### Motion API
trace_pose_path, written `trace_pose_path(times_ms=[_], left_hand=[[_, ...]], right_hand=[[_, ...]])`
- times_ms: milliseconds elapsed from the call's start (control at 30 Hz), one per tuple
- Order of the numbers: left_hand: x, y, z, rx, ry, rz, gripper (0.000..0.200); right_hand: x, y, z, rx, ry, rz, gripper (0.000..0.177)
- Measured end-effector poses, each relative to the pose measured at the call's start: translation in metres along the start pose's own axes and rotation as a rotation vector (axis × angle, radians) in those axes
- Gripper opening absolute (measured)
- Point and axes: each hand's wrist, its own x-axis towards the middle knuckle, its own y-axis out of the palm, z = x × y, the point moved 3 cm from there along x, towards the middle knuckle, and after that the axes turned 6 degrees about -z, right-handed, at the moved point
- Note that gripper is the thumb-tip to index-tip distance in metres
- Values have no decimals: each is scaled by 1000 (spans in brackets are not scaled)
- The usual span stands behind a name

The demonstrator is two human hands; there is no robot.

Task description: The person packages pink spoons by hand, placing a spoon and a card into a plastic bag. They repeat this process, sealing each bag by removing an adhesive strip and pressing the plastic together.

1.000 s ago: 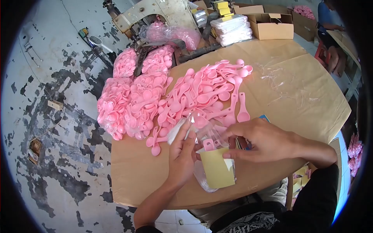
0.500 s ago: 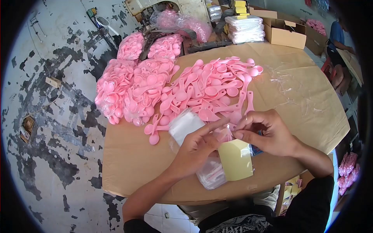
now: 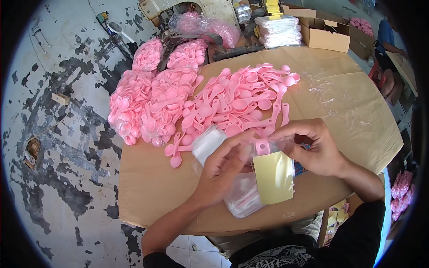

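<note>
Clear plastic packet [image 3: 287,144] held upright over the near part of the brown-paper-covered table [image 3: 348,107]; long axis nearly at 12 o'clock, mouth end tipped slightly toward 11, lower end toward 5. Inside, a flat, rectangular yellow card [image 3: 273,181], matt with a bright film glare, lies below a smooth pink handle [image 3: 262,147], whose rounded, holed tip points to 12 o'clock. The left hand [image 3: 223,169], partly open with fingers curved, is at the packet's upper edge at 10 o'clock; its exact fingertip contact is blurred. The right hand [image 3: 315,147], half closed, pinches the film between thumb and bent forefinger at 1 o'clock. From the packet: glossy, limp clear bags [image 3: 243,201] at 8 o'clock; whitish translucent sleeves [image 3: 208,144] at 10; loose heap of glossy pink spoons [image 3: 232,98], round-bowled, at 11 to 12; bulging, wrinkled bags of spoons [image 3: 158,105] farther out at 10.
</note>
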Motion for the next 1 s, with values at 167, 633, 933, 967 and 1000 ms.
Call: trace_pose_path(times_ms=[167, 633, 933, 967, 1000], left_hand=[[-2, 3, 11, 45, -59, 88, 46], [-6, -2, 2, 278, 108, 50, 32], [-3, -6, 0, 291, 163, 54, 24], [-3, -7, 1, 297, 164, 50, 24], [-2, -8, 1, 304, 164, 47, 24]], right_hand=[[-1, 6, 6, 95, -37, 25, 19], [0, 3, 4, -10, -44, 42, 25], [0, 4, 8, -44, -218, 19, 26], [1, 3, 9, -56, -247, 39, 26], [2, 3, 10, -68, -274, 57, 27]])
